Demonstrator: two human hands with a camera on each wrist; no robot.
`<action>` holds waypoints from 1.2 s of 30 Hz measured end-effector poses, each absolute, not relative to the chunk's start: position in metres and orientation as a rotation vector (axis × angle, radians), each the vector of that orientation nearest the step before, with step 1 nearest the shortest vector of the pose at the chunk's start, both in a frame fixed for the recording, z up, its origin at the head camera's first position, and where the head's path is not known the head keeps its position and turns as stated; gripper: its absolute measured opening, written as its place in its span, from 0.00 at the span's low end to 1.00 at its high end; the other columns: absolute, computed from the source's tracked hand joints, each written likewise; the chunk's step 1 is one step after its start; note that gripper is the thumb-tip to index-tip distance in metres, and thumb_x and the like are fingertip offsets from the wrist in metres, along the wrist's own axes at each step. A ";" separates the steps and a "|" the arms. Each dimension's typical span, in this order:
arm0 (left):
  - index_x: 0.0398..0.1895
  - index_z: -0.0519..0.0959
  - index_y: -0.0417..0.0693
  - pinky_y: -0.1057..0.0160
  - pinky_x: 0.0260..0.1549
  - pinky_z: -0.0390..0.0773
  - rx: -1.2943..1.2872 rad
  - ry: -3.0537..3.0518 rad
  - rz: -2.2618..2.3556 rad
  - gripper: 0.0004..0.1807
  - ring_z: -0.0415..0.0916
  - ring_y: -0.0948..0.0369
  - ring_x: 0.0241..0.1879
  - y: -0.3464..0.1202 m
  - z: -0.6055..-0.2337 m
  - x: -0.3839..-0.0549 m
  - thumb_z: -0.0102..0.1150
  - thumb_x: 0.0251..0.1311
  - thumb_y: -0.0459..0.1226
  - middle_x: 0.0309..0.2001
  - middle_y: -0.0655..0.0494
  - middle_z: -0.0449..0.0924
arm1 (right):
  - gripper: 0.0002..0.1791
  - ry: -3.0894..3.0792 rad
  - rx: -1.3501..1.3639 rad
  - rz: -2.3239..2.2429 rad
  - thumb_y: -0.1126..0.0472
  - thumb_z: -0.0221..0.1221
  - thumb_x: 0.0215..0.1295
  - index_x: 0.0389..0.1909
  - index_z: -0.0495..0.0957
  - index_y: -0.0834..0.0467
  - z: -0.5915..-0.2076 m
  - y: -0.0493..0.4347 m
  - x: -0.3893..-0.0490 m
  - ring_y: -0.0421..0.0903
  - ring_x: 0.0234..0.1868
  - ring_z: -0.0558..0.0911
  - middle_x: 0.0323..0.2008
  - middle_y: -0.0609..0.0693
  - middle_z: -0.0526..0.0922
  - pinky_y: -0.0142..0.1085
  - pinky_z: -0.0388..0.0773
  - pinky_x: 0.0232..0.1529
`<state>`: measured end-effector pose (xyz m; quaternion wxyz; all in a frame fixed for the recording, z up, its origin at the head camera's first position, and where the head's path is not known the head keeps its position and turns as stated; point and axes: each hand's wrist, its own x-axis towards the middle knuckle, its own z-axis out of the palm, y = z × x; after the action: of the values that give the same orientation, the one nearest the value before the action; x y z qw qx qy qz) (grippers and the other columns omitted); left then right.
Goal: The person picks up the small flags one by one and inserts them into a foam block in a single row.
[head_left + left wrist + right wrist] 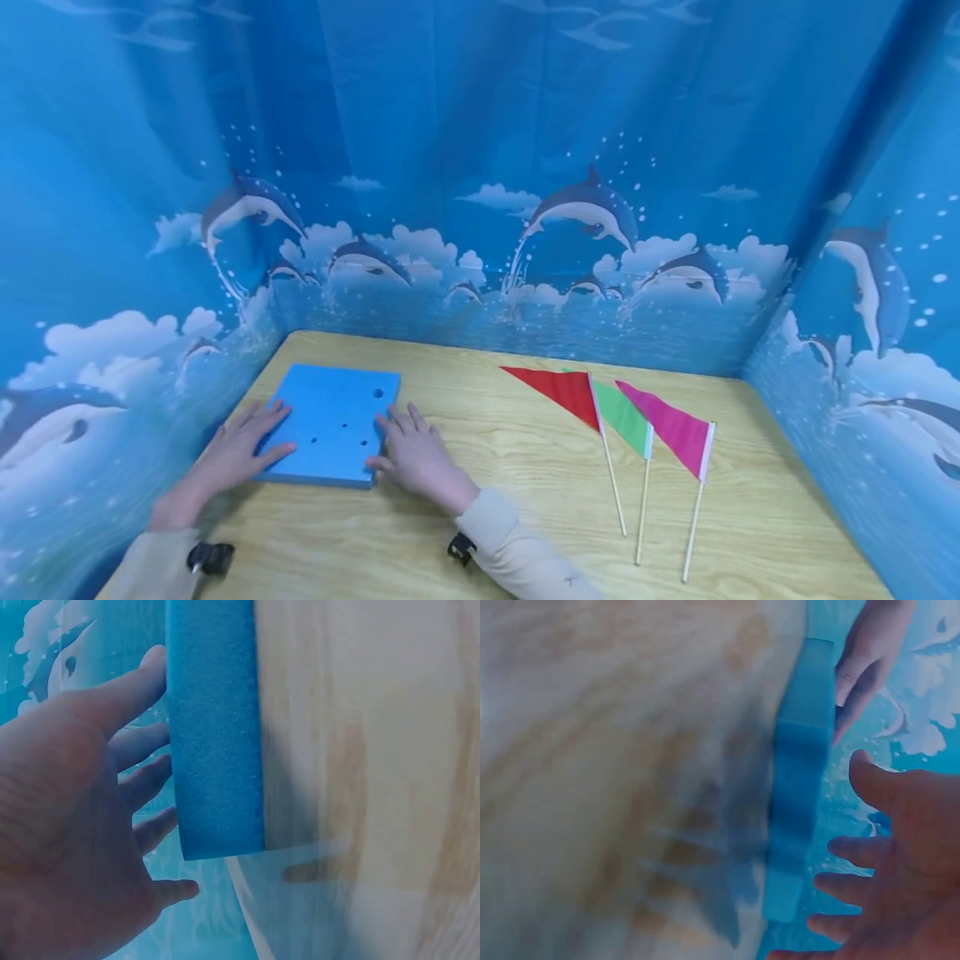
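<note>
A flat blue foam board (322, 408) with several round holes of differing size lies on the left part of the table. My left hand (242, 446) rests at its left edge, fingers spread and fairly straight over the top. At the right edge my right hand (416, 454) lies with its fingers extended, the fingertips on or close to the board. In the left wrist view the board's thick side (217, 742) shows beside the left hand (82, 802). The right wrist view has the right hand (907, 855) spread near the board's side (799, 780). Neither hand grips anything.
On the right of the wood-grain table (480, 550) lie three triangular flags on thin sticks: red (566, 392), green (624, 417) and pink (675, 429). They lie close together, the cloths partly overlapping. A blue dolphin-print curtain (480, 167) encloses the table's back and sides.
</note>
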<state>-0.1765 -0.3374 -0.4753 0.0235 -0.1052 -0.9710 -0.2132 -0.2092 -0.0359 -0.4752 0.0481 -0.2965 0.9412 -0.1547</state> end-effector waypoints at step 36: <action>0.72 0.67 0.36 0.16 0.60 0.42 -0.381 -3.031 -0.636 0.40 0.48 0.28 0.72 -0.288 -0.476 -0.186 0.61 0.67 0.54 0.73 0.31 0.60 | 0.41 2.857 -0.846 -0.375 0.38 0.59 0.68 0.78 0.61 0.48 -0.475 0.011 -0.221 0.56 0.80 0.51 0.79 0.48 0.56 0.63 0.57 0.73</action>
<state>-0.1858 -0.2876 -0.4758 0.0105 -0.1220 -0.9713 -0.2038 -0.2209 0.0107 -0.4746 0.0694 -0.2811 0.9490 -0.1246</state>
